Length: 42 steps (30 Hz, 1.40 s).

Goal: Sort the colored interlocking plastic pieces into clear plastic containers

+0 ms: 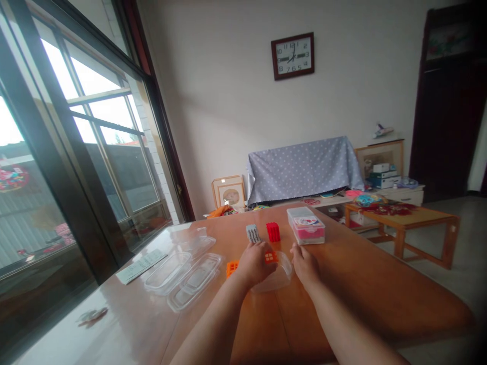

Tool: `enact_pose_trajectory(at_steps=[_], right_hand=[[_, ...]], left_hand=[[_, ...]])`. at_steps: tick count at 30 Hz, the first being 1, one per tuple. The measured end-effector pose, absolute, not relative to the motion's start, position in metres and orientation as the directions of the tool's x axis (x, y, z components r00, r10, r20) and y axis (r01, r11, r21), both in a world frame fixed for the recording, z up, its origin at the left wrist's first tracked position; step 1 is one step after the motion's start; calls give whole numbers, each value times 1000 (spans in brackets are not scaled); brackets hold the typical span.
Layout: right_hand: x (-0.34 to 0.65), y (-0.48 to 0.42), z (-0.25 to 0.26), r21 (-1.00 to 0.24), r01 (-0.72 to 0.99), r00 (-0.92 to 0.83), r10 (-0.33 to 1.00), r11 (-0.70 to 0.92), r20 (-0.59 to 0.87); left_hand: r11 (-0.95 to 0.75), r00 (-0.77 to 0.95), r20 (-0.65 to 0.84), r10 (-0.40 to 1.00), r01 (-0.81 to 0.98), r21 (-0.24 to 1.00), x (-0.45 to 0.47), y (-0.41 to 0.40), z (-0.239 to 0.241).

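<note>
My left hand (255, 263) reaches over a clear plastic container (283, 276), its fingers closed on the lower part of a grey stack of small plastic pieces (252, 233). Orange lattice-like plastic pieces (232, 267) show on both sides of that hand, partly hidden by it. My right hand (306, 264) is at the container's right side, loosely curled, with nothing visible in it. Just beyond it stands a clear lidded box (310, 234) with pink contents and a label. A red stack of plastic pieces (273, 232) stands upright between the grey stack and the box.
Several clear plastic lids or trays (200, 276) lie on the left of the wooden table (380, 304), beside a printed sheet (140, 266). A small blurred item (92, 317) is near the left edge. A low wooden table (429, 220) stands beyond to the right.
</note>
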State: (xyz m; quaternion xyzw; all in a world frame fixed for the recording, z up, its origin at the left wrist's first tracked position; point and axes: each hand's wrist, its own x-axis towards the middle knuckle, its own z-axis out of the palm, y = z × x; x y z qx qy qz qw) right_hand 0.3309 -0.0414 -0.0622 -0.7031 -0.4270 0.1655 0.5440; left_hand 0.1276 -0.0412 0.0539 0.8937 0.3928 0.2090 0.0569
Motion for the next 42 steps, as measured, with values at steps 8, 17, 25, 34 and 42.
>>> enact_pose_trajectory(at_steps=[8,17,25,34,42], right_hand=[[332,-41,-58,-914,404,594,765,-16,249],[332,-39,-57,-926,377,615,751,-12,241],[330,-40,-57,-926,376,613,757,-26,227],[328,-43,-51,-889,452,578,783,-72,230],[328,-41,-52,-866,496,553,793,-67,255]], left_hand=[[-519,534,63,843,778,353,166,-32,36],[-552,571,53,819,760,343,160,-30,25],[-599,611,9,792,774,205,151,-36,27],[-717,733,10,681,663,215,154,-38,25],[-672,676,116,728,669,317,143,-40,35]])
